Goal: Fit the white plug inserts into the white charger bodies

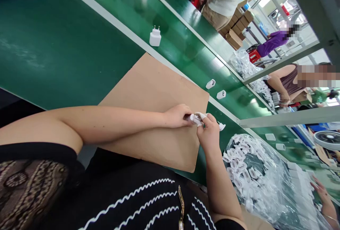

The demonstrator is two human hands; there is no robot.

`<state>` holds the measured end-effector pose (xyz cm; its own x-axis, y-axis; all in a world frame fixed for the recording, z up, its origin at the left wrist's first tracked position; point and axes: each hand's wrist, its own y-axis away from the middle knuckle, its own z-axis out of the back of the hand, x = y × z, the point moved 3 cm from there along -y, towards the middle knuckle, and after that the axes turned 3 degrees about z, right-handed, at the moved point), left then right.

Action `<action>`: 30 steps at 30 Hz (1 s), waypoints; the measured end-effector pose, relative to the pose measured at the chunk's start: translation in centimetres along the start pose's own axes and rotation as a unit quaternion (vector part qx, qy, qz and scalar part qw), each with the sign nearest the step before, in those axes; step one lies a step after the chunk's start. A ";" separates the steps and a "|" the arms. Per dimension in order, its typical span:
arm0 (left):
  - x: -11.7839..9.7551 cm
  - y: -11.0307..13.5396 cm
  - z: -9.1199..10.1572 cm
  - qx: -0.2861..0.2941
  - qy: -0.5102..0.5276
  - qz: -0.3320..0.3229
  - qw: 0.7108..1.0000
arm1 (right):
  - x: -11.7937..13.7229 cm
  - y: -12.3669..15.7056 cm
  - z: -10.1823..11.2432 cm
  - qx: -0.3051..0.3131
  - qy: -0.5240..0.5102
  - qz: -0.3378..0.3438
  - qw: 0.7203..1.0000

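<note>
- Head view: the left hand [177, 116] and the right hand [209, 130] are both gripping one small white piece [196, 119] with bent fingers.
- That piece is sitting directly between the two hands, above the right side of a cardboard sheet [156, 91].
- Judging from the grip, the fingers are probably fitting or adjusting the piece; the next move seems to be calling for a steady left hold and careful right fingertips.
- Its surface is looking plain white; fingers are hiding much of it, so its exact shape is staying unclear.
- Beyond the left hand, a white plug adapter [155, 39] is standing pins up on the green desk [69, 52].
- Right of the right hand, a clear plastic bag [273, 184] is lying with loose white parts [240, 155].
</note>
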<state>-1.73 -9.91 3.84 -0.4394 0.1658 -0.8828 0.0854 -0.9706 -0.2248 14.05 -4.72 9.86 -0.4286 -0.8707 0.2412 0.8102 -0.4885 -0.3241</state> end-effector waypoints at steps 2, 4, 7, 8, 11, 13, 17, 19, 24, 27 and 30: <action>0.1 -0.1 0.0 0.002 0.001 0.001 1.000 | 0.1 -0.1 0.3 -0.002 0.005 0.004 1.000; 0.1 -0.2 -0.1 0.004 0.006 -0.003 1.000 | 0.2 0.0 1.0 -0.028 0.008 0.007 1.000; 0.2 -0.3 -0.1 0.010 0.012 -0.005 1.000 | 0.2 0.1 1.9 -0.063 -0.007 0.005 0.998; 0.2 -0.3 -0.1 0.013 0.012 -0.004 1.000 | 0.2 0.1 2.0 -0.062 -0.012 0.007 0.998; 0.3 -0.3 -0.1 0.015 0.012 -0.003 1.000 | 0.2 0.1 1.6 -0.039 -0.010 0.020 0.999; 0.2 -0.3 -0.1 0.013 0.012 -0.007 1.000 | 0.3 0.0 1.2 -0.028 0.007 0.026 0.999; 0.2 -0.2 0.0 0.016 0.008 -0.013 1.000 | 0.4 -0.3 0.7 0.006 0.041 0.043 0.998; 0.1 -0.2 0.0 0.018 0.003 -0.012 1.000 | 0.4 -0.5 0.8 0.020 0.046 0.054 0.997; 0.1 -0.3 -0.1 0.025 -0.009 -0.014 1.000 | 0.3 -0.7 1.5 0.005 0.021 0.055 0.998; 0.0 -0.3 -0.1 0.025 -0.012 -0.018 0.999 | 0.5 -0.4 1.8 -0.025 0.032 0.044 0.998; -0.1 -0.3 0.0 0.024 -0.004 -0.012 1.000 | 0.6 -0.2 1.5 -0.004 0.026 0.046 0.999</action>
<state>-1.75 -9.65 3.99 -0.4478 0.1887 -0.8740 0.0319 -0.9735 -0.2265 14.26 -5.01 11.47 -0.3719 -0.9140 0.1622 0.8446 -0.4057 -0.3495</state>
